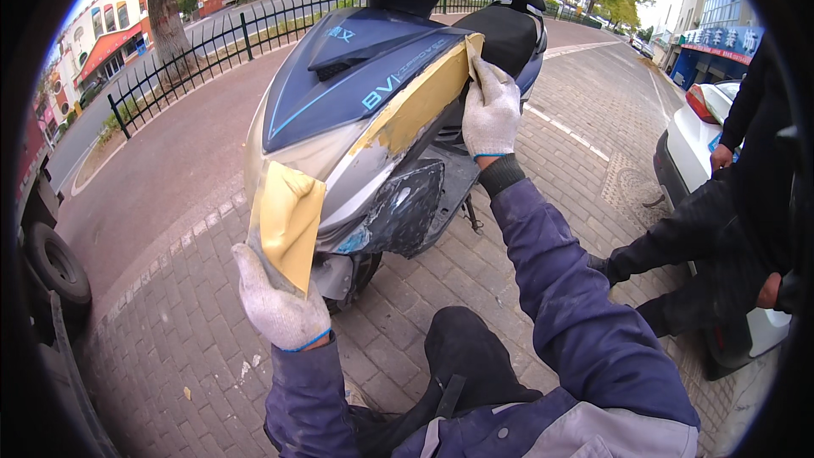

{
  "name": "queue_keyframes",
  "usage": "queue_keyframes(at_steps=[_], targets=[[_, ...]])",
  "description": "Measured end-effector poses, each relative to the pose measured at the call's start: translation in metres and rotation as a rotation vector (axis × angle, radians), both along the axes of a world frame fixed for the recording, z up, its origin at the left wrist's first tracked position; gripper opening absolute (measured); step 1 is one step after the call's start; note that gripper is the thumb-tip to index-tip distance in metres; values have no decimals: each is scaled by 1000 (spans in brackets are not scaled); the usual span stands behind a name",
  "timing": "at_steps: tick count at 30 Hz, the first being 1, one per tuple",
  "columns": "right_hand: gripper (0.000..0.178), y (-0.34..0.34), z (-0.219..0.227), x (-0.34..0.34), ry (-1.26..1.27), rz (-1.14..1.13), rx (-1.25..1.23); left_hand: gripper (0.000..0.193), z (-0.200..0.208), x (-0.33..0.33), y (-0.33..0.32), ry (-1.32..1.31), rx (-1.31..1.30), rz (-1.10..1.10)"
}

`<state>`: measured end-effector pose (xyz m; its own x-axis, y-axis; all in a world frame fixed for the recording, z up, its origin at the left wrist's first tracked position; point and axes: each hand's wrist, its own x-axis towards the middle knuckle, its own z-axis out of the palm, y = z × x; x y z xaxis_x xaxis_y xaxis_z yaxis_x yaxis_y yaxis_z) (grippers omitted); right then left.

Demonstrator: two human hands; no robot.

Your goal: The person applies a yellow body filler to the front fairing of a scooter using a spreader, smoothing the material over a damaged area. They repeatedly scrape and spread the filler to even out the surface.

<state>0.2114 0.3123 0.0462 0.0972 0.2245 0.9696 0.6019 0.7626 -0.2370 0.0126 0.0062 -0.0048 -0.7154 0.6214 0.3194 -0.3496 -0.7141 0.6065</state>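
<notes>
A motor scooter [339, 93] with a dark blue front panel stands before me. Along the panel's right edge runs a ragged yellow strip that looks like filler [415, 110]; bare grey patches show below it. Low at the left, my gloved left hand [280, 297] is closed on a creased yellow sheet of sandpaper [291, 216], which overlaps the scooter's lower front. My gloved right hand [492, 110] is at the strip's upper end beside the seat. Its fingers pinch a small tan piece [479, 68] against the yellow edge; the piece's kind is unclear.
A person in dark clothes [746, 195] is at the right by a white car [708, 131]. A tyre [58, 263] stands at the left. Behind the scooter are a black fence [246, 34] and a tree trunk [165, 8]. Brick paving [203, 314] lies underneath.
</notes>
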Motion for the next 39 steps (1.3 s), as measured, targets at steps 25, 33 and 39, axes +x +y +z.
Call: queue_keyframes(at_steps=[25, 33, 39], targets=[[46, 11, 5, -3, -8, 30, 43, 57, 1, -6, 3, -165, 8, -11], [65, -46, -25, -34, -63, 64, 37, 58, 0, -7, 5, -159, 4, -18], [54, -80, -44, -57, -113, 91, 36, 61, 4, -3, 8, -175, -2, 31]])
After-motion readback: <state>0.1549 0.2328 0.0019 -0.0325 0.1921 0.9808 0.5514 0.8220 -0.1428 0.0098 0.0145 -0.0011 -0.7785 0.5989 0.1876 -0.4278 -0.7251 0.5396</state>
